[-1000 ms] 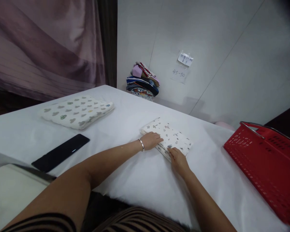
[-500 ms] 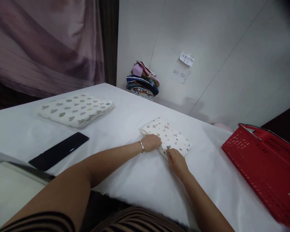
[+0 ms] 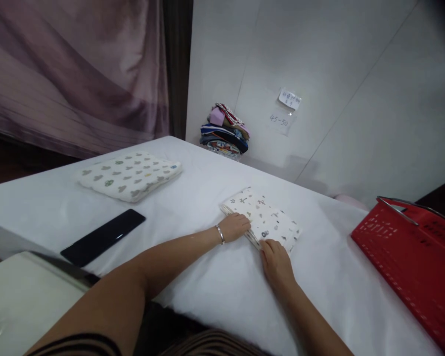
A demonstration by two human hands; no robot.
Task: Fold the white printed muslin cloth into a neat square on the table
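A white folded cloth with small grey and brown prints lies on the white-covered table, its layered near edge turned toward me. My left hand, with a silver bracelet at the wrist, is closed over that near edge, fingers together on top and thumb hidden. At the near right corner, my right hand pinches the edge of the same cloth. Further left lies a second folded cloth, white with grey cloud-like shapes and a few green ones; neither hand touches it.
A black flat slab lies left of my left forearm. On the right stands a red perforated plastic basket with a metal handle. Folded clothes are stacked beyond the table's far edge, by a wall with paper notes. A pale surface is at lower left.
The whole view has shifted slightly, so things sit a little lower and further right. Both hands stay at the folded cloth's near edge; the right fingers have moved slightly on its corner.
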